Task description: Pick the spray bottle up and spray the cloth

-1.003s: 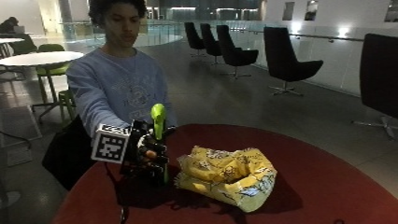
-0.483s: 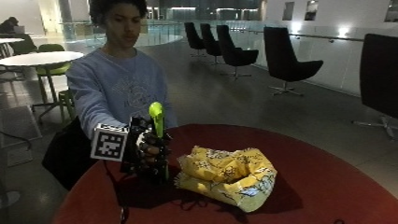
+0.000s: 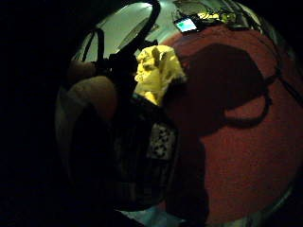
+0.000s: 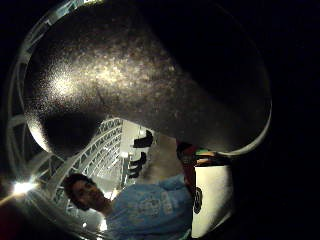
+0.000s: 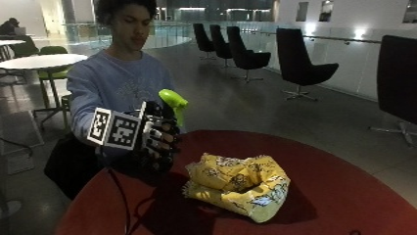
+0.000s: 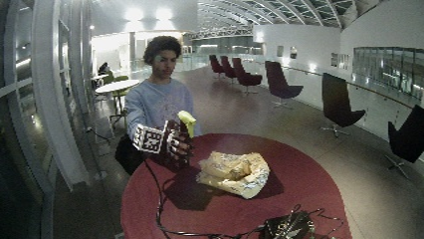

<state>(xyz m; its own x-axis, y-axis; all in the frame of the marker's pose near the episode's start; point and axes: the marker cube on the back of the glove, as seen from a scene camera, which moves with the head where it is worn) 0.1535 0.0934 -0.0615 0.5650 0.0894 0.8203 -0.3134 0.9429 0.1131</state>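
The gloved right hand (image 5: pixel 156 142) has its fingers (image 5: pixel 168 141) wrapped around the spray bottle (image 5: pixel 172 102), held upright above the red counter (image 5: pixel 352 196), just beside the crumpled yellow cloth (image 5: pixel 238 183).

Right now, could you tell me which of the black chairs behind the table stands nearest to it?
The black chair cut off by the outside view's right edge; the others stand in a row receding toward the far wall.

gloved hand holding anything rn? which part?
Yes: the gloved right hand grips the dark spray bottle with the green trigger head around its body, below the head.
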